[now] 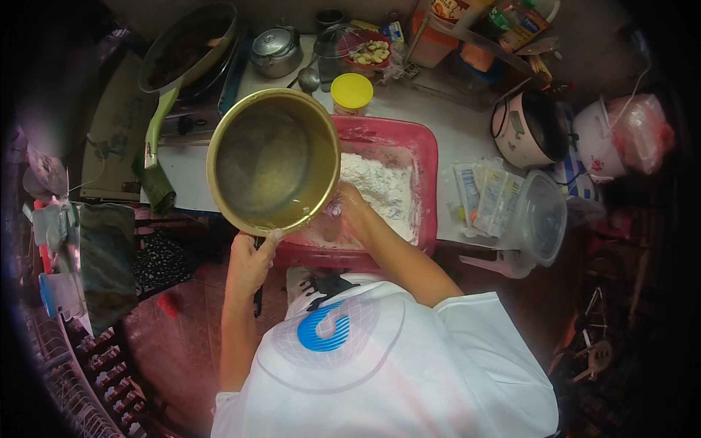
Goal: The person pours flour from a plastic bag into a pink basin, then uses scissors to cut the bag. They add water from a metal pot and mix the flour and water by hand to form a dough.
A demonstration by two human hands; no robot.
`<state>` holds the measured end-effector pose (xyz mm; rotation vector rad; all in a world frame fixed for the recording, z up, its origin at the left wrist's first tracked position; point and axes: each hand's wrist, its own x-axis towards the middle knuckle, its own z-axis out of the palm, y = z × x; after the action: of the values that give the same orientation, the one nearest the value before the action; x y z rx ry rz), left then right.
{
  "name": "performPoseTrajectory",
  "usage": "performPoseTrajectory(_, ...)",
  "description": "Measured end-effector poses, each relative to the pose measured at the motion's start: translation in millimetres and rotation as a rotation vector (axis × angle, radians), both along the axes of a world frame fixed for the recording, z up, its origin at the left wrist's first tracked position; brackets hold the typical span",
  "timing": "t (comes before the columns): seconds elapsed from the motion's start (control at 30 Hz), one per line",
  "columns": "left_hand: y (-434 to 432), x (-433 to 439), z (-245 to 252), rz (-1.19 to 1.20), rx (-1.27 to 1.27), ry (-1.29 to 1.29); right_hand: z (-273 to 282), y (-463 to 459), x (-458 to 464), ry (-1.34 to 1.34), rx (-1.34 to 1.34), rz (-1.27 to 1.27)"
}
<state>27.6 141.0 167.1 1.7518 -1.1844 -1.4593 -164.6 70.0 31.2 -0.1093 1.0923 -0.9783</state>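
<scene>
My left hand (253, 264) grips the near side of a gold-coloured metal pot (218, 189), with the thumb on its rim. The pot is held above the left part of a red plastic basin (428, 180), its mouth towards me. Its inside has a wet shine; I cannot tell how much liquid it holds. White flour (378, 178) lies in the basin, loose and clumped. Low over the basin, beside the pot's right rim, is my right hand (349, 205). The pot hides part of it, so its fingers are unclear.
Behind the basin stands a tub with a yellow lid (351, 91). A lidded aluminium pot (276, 52) and a red bowl of pale chunks (372, 53) are farther back. At left, a frying pan's green handle (155, 123) juts out. Plastic packets (490, 197) and a clear container (539, 219) lie right.
</scene>
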Motion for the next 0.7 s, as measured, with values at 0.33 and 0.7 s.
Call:
performPoseTrajectory(0.33, -1.8, 0.4, 1.9, 0.049, -0.057, -0.049, 0.4, -11.5, -4.6, 0.766, -0.182, 0.381)
performPoseTrajectory(0.7, 4.9, 21.7, -7.2, 0.091, 0.075, 0.260, 9.1, 2.5, -38.6, 1.376, -0.744, 1.173)
